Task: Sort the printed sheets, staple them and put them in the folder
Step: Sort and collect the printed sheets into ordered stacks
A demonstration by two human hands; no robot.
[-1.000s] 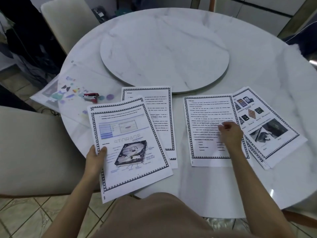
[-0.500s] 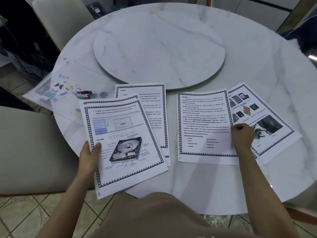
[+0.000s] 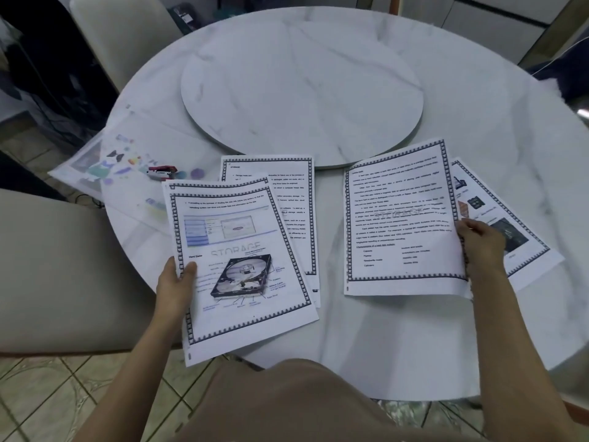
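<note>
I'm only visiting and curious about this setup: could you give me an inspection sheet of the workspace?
Surface: round marble table with a raised turntable at its middle.
Job's things: hard-disk sheet, text sheet, second text sheet, picture sheet; red stapler lying on the clear folder.
Clutter: nothing seen.
Hands: left hand grips the hard-disk sheet's left edge; right hand pinches the text sheet's raised right edge.
Cables: dark cord on the floor, left, blurred.
Surroundings: cream chairs, tiled floor.

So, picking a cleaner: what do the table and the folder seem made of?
Table: marble or marble-look stone, white with grey veins, slightly glossy. Folder: probably thin translucent plastic; the table shows through around its coloured prints.
</note>
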